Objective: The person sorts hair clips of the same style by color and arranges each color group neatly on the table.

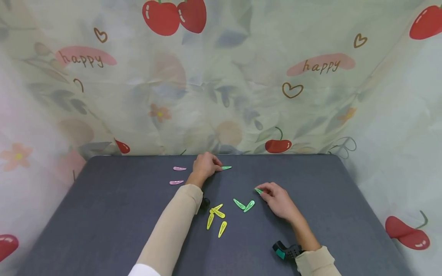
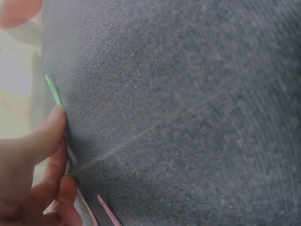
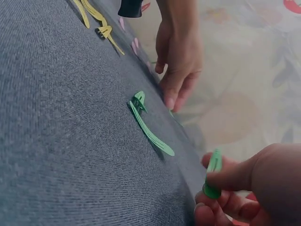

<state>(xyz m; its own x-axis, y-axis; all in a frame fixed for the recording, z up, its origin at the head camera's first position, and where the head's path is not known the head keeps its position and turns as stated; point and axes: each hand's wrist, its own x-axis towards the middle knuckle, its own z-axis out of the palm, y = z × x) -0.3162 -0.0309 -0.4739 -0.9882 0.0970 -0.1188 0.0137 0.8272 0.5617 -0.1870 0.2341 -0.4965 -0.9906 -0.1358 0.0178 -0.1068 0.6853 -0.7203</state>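
Near the table's back edge my left hand (image 1: 205,165) pinches a green hair clip (image 1: 226,168) between thumb and fingers; its narrow end points right. My right hand (image 1: 279,200) holds another green hair clip (image 3: 215,169) by thumb and fingers, slightly above the table. Two more green clips (image 1: 239,204) lie in a V shape just left of the right hand. Several yellow hair clips (image 1: 222,229) are scattered in the middle, a few of them overlapping. To the left of my left hand, two pink hair clips (image 1: 179,168) lie one in front of the other.
The dark grey table (image 1: 103,222) ends at a patterned curtain (image 1: 207,96) behind it, with more curtain at both sides. A black wrist device (image 1: 287,250) sits at my right wrist. My left forearm (image 1: 169,230) crosses the table beside the yellow clips.
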